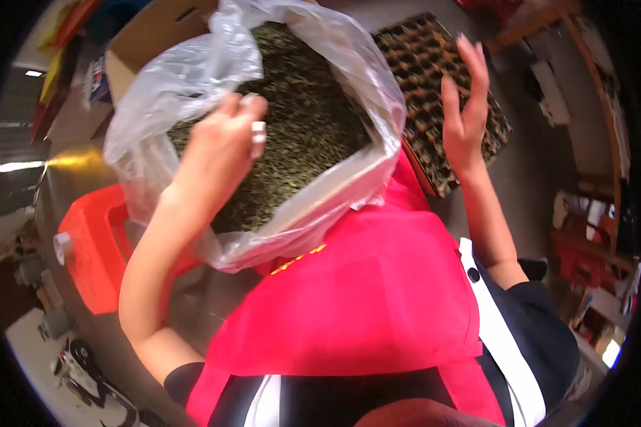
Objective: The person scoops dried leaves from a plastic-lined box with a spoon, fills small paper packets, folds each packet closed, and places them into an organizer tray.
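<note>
Dried, dark green leaf material [310,121] lies loose in a clear plastic bag [171,85] that lines a cardboard box [146,35] in front of a seated-looking person. The bag is spread open and a large heap remains in it. The person's left hand [221,149] is over the heap, blurred, its fingers curled; whether they are clamped on any leaves cannot be told. White wrapping [258,135] circles one finger. The right hand [466,128] is raised by a tray [421,171], fingers apart, with nothing visible in them. Rows of small dark shapes cover the tray; how many are finished cannot be judged. Nearer the camera is a red apron [377,285] bearing yellow marks [298,260], possibly lettering, too slanted to read. To the left are an orange plastic stool [96,263] and a printed package [96,82], its label illegible. No brand can be read.
</note>
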The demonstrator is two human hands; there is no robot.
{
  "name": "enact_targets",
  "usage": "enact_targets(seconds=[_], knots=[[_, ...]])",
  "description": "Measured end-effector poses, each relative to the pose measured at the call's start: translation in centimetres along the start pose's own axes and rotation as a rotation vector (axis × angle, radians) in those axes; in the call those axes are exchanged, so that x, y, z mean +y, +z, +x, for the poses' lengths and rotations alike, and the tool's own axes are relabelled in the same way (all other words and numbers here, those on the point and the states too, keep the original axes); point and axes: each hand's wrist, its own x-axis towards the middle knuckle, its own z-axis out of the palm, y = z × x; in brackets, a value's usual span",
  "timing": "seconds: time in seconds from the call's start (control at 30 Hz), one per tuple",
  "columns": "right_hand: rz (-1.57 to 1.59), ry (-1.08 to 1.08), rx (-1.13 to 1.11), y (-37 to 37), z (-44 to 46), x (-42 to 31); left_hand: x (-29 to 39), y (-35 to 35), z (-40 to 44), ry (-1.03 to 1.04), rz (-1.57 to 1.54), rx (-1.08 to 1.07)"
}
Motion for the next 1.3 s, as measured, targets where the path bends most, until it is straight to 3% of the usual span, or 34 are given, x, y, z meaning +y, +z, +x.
enact_targets(seconds=[0.07, 0.17, 0.23, 0.27, 0.3, 0.4, 0.47, 0.63, 0.9, 0.97, 1.1, 1.3], knots=[[-0.024, -0.213, 0.124, 3.5, 5.9, 0.8, -0.2, 2.3, 1.3, 0.077, -0.111, -0.094], [0.293, -0.359, -0.013, 7.9, 13.9, -0.8, 0.4, 4.8, 2.0, 0.121, -0.201, -0.040], [0.656, -0.157, -0.356, 10.8, 17.2, -2.3, 0.4, 5.8, 2.5, 0.119, -0.225, -0.002], [0.487, -0.178, -0.523, 12.2, 18.7, -2.1, 0.6, 5.6, 2.7, 0.016, -0.340, -0.019], [0.510, -0.187, -0.668, 14.9, 19.8, -1.6, 0.7, 5.3, 2.9, -0.083, -0.453, -0.033], [0.340, -0.431, -0.957, 22.6, 21.5, -0.2, 0.9, 4.9, 3.7, -0.413, -0.896, -0.115], [0.192, -0.471, -1.121, 26.9, 21.4, 0.5, 0.9, 5.3, 3.7, -0.560, -1.148, -0.122], [-0.088, -0.415, -1.317, 32.7, 20.2, 1.9, 0.9, 3.4, 2.1, -0.628, -1.366, -0.091], [-0.200, -0.309, -1.383, 36.3, 19.2, 3.2, 1.3, 1.6, -0.1, -0.590, -1.371, -0.062], [-0.234, -0.337, -1.275, 36.6, 19.3, 2.3, 1.3, 1.5, -0.4, -0.566, -1.364, -0.067], [-0.321, -0.505, -0.738, 37.1, 19.7, 1.0, 1.2, 1.4, -0.6, -0.541, -1.315, -0.088], [-0.459, -0.571, -0.853, 33.9, 18.9, -0.8, 1.1, 1.8, -0.6, -0.549, -1.319, -0.107]])
